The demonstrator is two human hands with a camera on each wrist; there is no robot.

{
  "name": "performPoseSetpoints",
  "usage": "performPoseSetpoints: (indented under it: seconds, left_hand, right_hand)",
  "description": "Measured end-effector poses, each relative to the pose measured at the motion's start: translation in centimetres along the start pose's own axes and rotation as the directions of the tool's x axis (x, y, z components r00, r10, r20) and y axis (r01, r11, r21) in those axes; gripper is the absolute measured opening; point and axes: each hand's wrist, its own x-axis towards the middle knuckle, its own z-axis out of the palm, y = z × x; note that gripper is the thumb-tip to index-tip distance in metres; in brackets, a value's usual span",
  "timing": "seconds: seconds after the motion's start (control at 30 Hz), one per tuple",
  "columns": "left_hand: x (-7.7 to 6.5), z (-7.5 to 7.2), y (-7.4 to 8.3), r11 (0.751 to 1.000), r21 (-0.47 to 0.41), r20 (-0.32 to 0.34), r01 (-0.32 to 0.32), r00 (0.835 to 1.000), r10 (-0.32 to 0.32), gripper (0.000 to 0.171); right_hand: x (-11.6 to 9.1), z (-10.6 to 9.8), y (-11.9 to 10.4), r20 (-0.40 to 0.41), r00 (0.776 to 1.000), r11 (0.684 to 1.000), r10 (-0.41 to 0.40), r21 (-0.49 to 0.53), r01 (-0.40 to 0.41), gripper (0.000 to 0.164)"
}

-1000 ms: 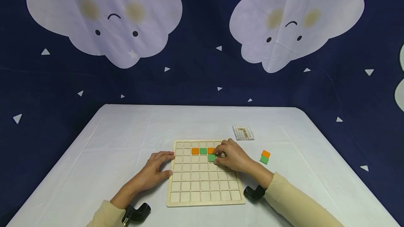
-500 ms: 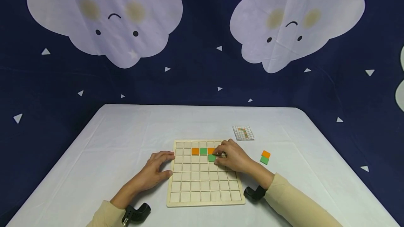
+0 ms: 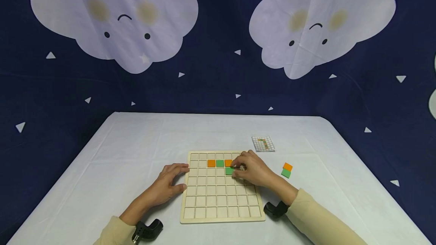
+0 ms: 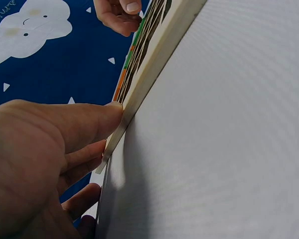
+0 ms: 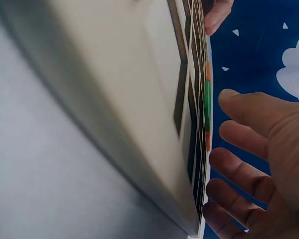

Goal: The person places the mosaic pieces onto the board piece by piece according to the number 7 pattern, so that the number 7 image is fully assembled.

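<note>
A pale wooden grid board [image 3: 221, 201] lies on the table. A row of orange [image 3: 211, 163], green [image 3: 220, 163] and orange [image 3: 228, 163] square tiles sits in its cells near the far side. Below the row's right end is another green tile [image 3: 229, 171]. My left hand [image 3: 165, 183] rests at the board's left edge; the left wrist view shows its thumb [image 4: 97, 119] touching the rim. My right hand [image 3: 251, 168] is over the board's upper right, fingertips beside the lower green tile. In the right wrist view, its fingers [image 5: 244, 169] are spread with nothing between them.
To the right of the board lie a loose orange tile [image 3: 287, 166] and a loose green tile [image 3: 285, 173], overlapping. A small pattern card [image 3: 263, 144] with a printed grid lies behind the board. A dark cloth with clouds [image 3: 218, 86] hangs behind the white table [image 3: 153, 135].
</note>
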Motion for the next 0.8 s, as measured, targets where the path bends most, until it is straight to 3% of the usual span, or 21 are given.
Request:
performPoseSetpoints:
  seconds: [0.27, 0.57, 0.8]
  left_hand:
    - [0.0, 0.1, -0.1, 1.000, 0.003, -0.003, -0.007, 1.000, 0.007, 0.047]
    - [0.1, 0.0, -0.1, 1.000, 0.002, 0.005, 0.000, 1.000, 0.000, 0.047]
    - [0.1, 0.0, -0.1, 1.000, -0.004, 0.013, 0.006, 1.000, -0.006, 0.046]
  right_hand:
    - [-0.1, -0.5, -0.4, -0.010, 1.000, 0.999, 0.029, 0.029, -0.029, 0.022]
    - [-0.6, -1.5, -0.6, 0.011, 0.992, 0.988, 0.124, 0.090, -0.125, 0.024]
    - [-1.0, -2.5, -0.2, -0.030, 0.992, 0.986, 0.127, 0.113, -0.122, 0.024]
